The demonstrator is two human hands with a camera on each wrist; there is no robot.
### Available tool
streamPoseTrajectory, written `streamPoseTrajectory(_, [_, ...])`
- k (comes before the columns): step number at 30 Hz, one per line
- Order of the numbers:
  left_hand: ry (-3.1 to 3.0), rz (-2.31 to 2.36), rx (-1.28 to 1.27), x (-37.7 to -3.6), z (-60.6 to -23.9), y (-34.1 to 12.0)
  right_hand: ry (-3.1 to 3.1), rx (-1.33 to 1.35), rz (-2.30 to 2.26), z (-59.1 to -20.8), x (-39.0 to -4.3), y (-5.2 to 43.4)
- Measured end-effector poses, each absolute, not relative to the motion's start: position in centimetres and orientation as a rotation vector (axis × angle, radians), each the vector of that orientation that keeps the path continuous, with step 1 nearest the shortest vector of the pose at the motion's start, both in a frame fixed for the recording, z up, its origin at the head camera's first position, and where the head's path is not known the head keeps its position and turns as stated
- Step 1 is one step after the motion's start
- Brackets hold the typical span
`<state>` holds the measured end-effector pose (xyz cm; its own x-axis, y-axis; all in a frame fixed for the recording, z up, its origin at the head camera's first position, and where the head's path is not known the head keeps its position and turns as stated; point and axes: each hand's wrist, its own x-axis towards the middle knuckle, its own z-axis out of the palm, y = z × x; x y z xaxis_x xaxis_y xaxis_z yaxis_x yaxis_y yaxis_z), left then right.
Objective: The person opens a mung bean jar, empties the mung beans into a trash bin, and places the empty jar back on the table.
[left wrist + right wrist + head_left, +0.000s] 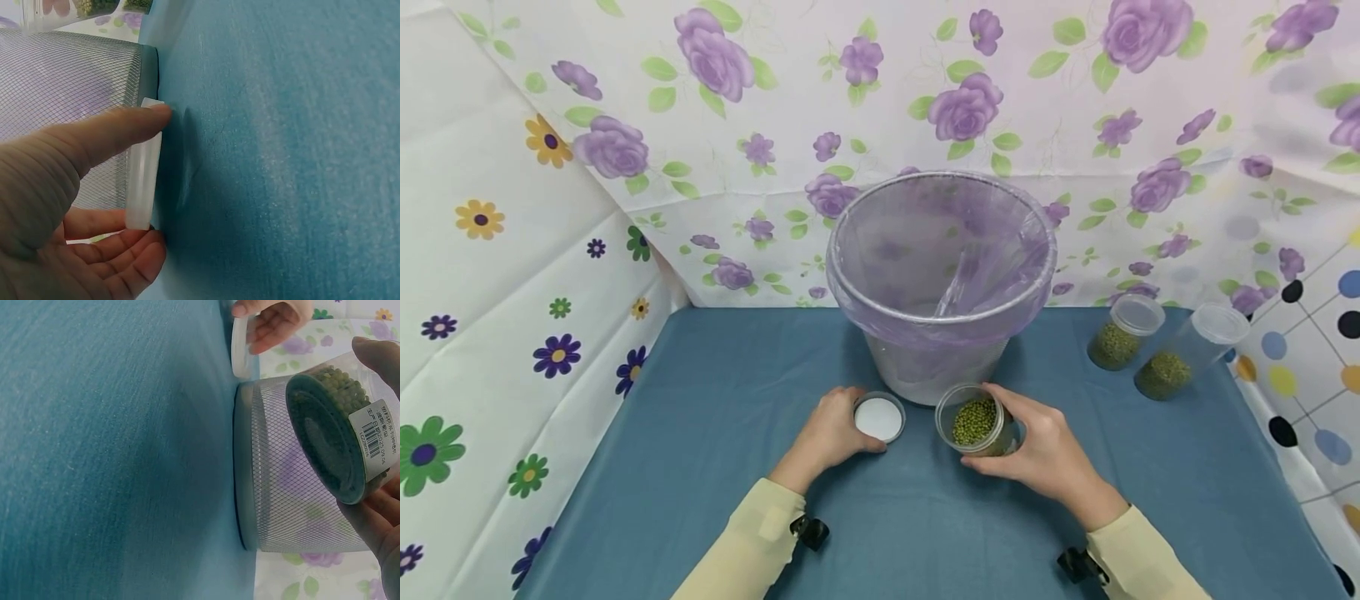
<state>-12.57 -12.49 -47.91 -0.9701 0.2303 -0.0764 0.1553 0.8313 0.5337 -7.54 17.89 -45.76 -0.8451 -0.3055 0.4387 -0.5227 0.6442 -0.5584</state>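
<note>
My left hand (829, 435) grips a round lid (880, 419) by its edge, thumb on one side and fingers on the other. The lid lies flat, low over the blue cloth; I cannot tell whether it touches. In the left wrist view its pale rim (144, 181) shows between thumb and fingers. My right hand (1047, 443) is wrapped round a clear uncapped jar (325, 440) of green beans (976, 421). That jar is raised off the cloth and tilted, its base and a printed label (373, 439) visible in the right wrist view.
Just beyond both hands stands a mesh bin (917, 358) lined with a translucent purple bag (865, 308). Two lidded clear jars with green contents, a shorter one (1115, 342) and a taller one (1172, 367), stand at the back right. Floral cloths (760, 208) hang around the table.
</note>
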Motion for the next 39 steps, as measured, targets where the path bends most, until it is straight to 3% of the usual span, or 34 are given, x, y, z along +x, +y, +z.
streamPoseTrajectory(30, [2.864, 0.685, 0.302, -12.3, -48.3, -12.4, -2.546, 0.640, 1.026, -45.6, -7.5, 18.5])
streamPoseTrajectory(39, [2.825, 0.715, 0.303, -12.1, -47.4, -12.8, -2.533, 0.583, 1.022, -43.9, -7.2, 19.5])
